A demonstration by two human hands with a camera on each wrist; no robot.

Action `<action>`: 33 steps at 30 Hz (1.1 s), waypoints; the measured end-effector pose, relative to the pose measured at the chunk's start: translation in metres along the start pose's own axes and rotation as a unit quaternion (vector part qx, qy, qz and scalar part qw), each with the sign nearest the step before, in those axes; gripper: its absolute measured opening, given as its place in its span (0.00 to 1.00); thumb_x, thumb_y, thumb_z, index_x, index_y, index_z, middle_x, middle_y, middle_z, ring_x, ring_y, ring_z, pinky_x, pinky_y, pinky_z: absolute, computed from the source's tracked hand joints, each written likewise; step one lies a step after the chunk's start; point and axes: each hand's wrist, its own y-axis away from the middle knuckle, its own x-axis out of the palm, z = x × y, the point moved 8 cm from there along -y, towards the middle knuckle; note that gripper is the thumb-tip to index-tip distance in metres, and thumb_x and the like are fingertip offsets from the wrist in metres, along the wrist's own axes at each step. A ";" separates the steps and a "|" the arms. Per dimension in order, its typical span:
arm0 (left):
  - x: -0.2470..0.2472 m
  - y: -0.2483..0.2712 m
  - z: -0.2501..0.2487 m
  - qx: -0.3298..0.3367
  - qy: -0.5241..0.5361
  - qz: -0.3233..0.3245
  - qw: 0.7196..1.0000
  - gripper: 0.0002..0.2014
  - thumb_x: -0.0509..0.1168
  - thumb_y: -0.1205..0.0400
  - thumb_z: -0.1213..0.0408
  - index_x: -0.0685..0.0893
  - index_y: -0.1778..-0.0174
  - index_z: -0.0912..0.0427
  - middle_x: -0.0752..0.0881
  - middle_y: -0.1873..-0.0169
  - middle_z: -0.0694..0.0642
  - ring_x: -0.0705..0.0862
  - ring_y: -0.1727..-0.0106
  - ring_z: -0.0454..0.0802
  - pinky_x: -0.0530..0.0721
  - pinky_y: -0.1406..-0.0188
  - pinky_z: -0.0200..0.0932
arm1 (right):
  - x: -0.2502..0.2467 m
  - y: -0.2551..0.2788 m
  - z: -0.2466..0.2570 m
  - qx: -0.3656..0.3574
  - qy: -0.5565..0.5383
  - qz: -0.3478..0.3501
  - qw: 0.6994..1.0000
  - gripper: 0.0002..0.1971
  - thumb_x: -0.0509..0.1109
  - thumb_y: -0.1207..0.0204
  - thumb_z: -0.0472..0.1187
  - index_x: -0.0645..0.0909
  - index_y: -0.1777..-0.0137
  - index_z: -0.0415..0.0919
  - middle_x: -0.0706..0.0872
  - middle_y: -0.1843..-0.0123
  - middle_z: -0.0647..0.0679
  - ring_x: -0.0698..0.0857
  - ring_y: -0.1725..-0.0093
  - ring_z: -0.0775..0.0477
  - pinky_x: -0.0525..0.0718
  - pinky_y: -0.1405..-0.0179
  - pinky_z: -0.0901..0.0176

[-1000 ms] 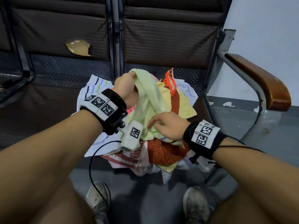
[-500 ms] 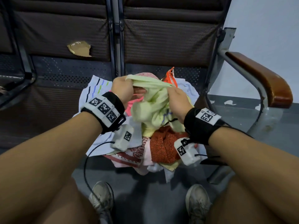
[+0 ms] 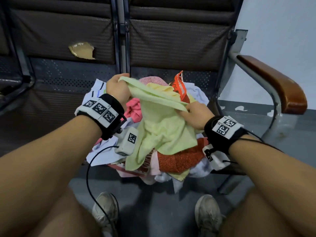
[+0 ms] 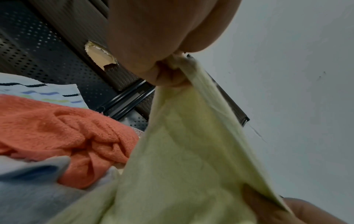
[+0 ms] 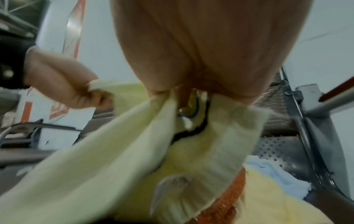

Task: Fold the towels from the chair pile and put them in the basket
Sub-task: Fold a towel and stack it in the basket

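Observation:
A pale green towel [image 3: 160, 127] hangs over the towel pile [image 3: 179, 159] on the chair seat. My left hand [image 3: 118, 86] pinches one top corner of it, up and to the left. My right hand [image 3: 195, 113] pinches the top edge further right and lower, so the edge runs taut between them. In the left wrist view the green towel [image 4: 184, 151] drops from my left hand [image 4: 172, 72] beside an orange-pink towel [image 4: 67, 133]. In the right wrist view my right hand [image 5: 184, 94] grips the bunched green towel [image 5: 107, 159]. No basket is in view.
The pile holds a red-orange towel [image 3: 181, 159], a yellow one [image 3: 162, 88], a pink one [image 3: 135, 108] and a white striped one [image 3: 97, 89]. The dark chair back [image 3: 171, 38] has a torn patch [image 3: 82, 50]. A wooden armrest [image 3: 273, 82] stands at right. My shoes [image 3: 106, 211] rest on the grey floor.
My right hand slid rightward and down along the green towel's edge while the left stayed up at the corner. The edge between them is now spread wider and taut.

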 end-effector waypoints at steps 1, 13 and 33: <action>-0.003 -0.004 0.004 -0.007 -0.022 -0.009 1.000 0.19 0.51 0.15 0.74 0.85 0.37 0.61 0.86 0.55 0.61 0.86 0.58 0.56 0.86 0.70 0.42 | -0.007 0.000 0.001 -0.010 -0.028 -0.020 0.999 0.25 0.65 0.16 0.53 0.70 0.74 0.44 0.74 0.72 0.49 0.74 0.69 0.47 0.65 0.69 0.52; -0.008 -0.014 0.027 -0.062 -0.102 0.099 0.988 0.17 0.57 0.19 0.78 0.89 0.54 0.58 0.87 0.59 0.59 0.85 0.63 0.52 0.85 0.67 0.40 | -0.019 0.016 -0.032 -0.019 -0.020 -0.001 1.000 0.20 0.61 0.13 0.46 0.80 0.64 0.34 0.80 0.71 0.46 0.79 0.66 0.43 0.74 0.67 0.56; -0.007 0.001 -0.040 0.132 -0.265 -0.007 0.955 0.16 0.51 0.19 0.56 0.70 0.71 0.58 0.72 0.70 0.52 0.69 0.62 0.55 0.66 0.67 0.50 | -0.091 0.020 -0.021 -0.046 -0.091 -0.122 0.987 0.33 0.56 0.27 0.24 0.61 0.29 0.59 0.83 0.62 0.42 0.83 0.67 0.39 0.78 0.70 0.53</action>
